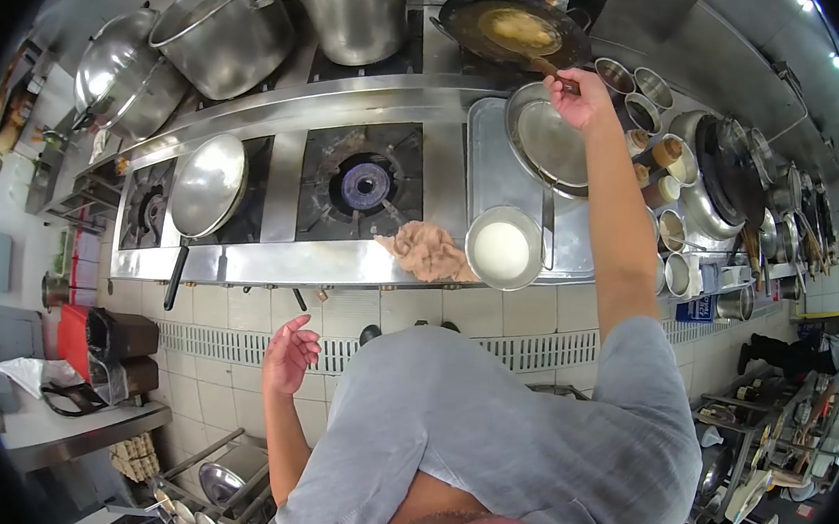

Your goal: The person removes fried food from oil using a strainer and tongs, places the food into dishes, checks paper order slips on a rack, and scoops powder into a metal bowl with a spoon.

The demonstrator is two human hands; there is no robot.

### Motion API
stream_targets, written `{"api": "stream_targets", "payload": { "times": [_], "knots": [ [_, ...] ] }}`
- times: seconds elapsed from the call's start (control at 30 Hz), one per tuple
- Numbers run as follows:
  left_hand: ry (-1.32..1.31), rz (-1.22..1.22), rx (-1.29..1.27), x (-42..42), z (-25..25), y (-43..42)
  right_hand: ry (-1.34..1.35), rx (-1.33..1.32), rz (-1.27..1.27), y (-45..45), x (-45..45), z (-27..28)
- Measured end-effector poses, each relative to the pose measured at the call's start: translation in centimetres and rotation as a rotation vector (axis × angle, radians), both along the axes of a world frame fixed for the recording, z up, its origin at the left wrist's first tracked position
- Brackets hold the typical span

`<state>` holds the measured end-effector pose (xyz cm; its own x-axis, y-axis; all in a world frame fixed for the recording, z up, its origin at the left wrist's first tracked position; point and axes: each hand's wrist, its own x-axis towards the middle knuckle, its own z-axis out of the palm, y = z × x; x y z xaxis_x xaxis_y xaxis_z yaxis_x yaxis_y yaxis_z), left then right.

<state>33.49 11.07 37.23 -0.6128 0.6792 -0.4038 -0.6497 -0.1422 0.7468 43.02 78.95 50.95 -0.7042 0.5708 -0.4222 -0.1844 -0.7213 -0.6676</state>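
Note:
At the back right of the range, my right hand (575, 99) is closed around the wooden handle (542, 66) of a utensil. Its working end reaches into a dark wok (460, 17) of brownish liquid with a pale yellow frothy patch (521, 32); the head's kind cannot be made out. My left hand (292, 353) hangs in front of the stove, fingers loosely bent and apart, holding nothing. Below my right forearm, a round metal pan (538, 138) sits on a metal tray (484, 159), beside a pot of white liquid (502, 249).
Two tall stockpots (355, 20) (226, 30) and a domed metal vessel (129, 72) line the back left. A frying pan (211, 185) rests near a bare burner (364, 187), its handle past the edge. A crumpled cloth (427, 253) lies at the front edge. Seasoning containers (665, 153) stand right.

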Motion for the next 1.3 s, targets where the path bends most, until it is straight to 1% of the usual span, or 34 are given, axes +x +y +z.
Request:
{"api": "stream_targets", "payload": {
  "times": [0.27, 0.33, 0.4, 0.43, 0.5, 0.53, 0.6, 0.67, 0.7, 0.73, 0.8, 0.83, 0.87, 0.93, 1.0, 1.03, 1.13, 1.17, 1.23, 1.27, 1.3],
  "knots": [
    [-0.027, -0.084, 0.027, -0.3, 0.0, 2.8, 0.040, 0.059, 0.035, -0.4, 1.0, 0.0],
    [-0.009, -0.129, 0.044, -0.4, 1.2, 4.1, 0.015, 0.086, 0.018, -1.4, 1.7, 0.5],
    [0.020, -0.196, 0.097, -0.3, 2.8, 5.6, -0.002, 0.031, 0.046, -2.5, 2.8, 0.7],
    [0.042, -0.241, 0.141, -0.3, 4.1, 6.7, -0.009, 0.005, 0.059, -3.4, 3.5, 1.0],
    [0.058, -0.357, 0.267, -0.1, 7.6, 8.9, -0.096, 0.127, 0.003, -6.2, 5.7, 2.0],
    [0.080, -0.467, 0.368, 0.1, 9.5, 10.0, -0.140, 0.190, -0.024, -7.9, 6.9, 2.5],
    [0.124, -0.683, 0.572, 0.9, 13.4, 11.9, -0.060, 0.273, 0.011, -9.9, 10.9, 1.9],
    [0.266, -0.963, 0.741, 1.9, 18.8, 13.5, -0.024, 0.365, -0.058, -12.5, 15.4, 0.6],
    [0.277, -1.115, 0.941, 2.3, 21.6, 15.2, -0.039, 0.352, -0.141, -14.2, 17.6, 0.1],
    [0.287, -1.267, 1.143, 2.9, 23.7, 16.3, -0.053, 0.338, -0.225, -16.2, 19.8, -0.6],
    [0.268, -1.384, 1.229, 4.3, 25.8, 15.8, -0.141, 0.337, -0.414, -20.9, 24.1, -3.5],
    [0.253, -1.448, 1.271, 4.8, 26.2, 15.5, -0.143, 0.313, -0.435, -23.2, 26.4, -5.5],
    [0.273, -1.491, 1.364, 5.3, 26.3, 15.6, -0.145, 0.285, -0.462, -25.7, 28.3, -7.7],
    [0.279, -1.606, 1.555, 5.7, 26.2, 15.7, -0.204, 0.110, -0.555, -32.3, 31.1, -12.1],
    [0.261, -1.743, 1.577, 5.1, 25.5, 15.0, -0.295, 0.035, -0.622, -40.2, 32.3, -15.3],
    [0.219, -1.840, 1.607, 4.8, 25.0, 14.9, -0.300, -0.012, -0.660, -44.2, 32.2, -16.4],
    [0.054, -2.134, 1.545, 4.2, 23.8, 14.2, -0.384, -0.161, -0.863, -56.6, 29.9, -18.5],
    [-0.048, -2.227, 1.517, 4.4, 23.3, 13.8, -0.404, -0.198, -0.934, -60.4, 28.9, -19.0],
    [-0.292, -2.387, 1.542, 5.4, 21.9, 12.6, -0.445, -0.283, -1.074, -68.9, 25.8, -20.0],
    [-0.374, -2.424, 1.538, 5.9, 21.3, 11.9, -0.472, -0.313, -1.115, -72.6, 24.6, -20.5],
    [-0.403, -2.489, 1.513, 6.1, 20.9, 10.9, -0.446, -0.383, -1.218, -77.0, 23.5, -20.6]
  ]
}}
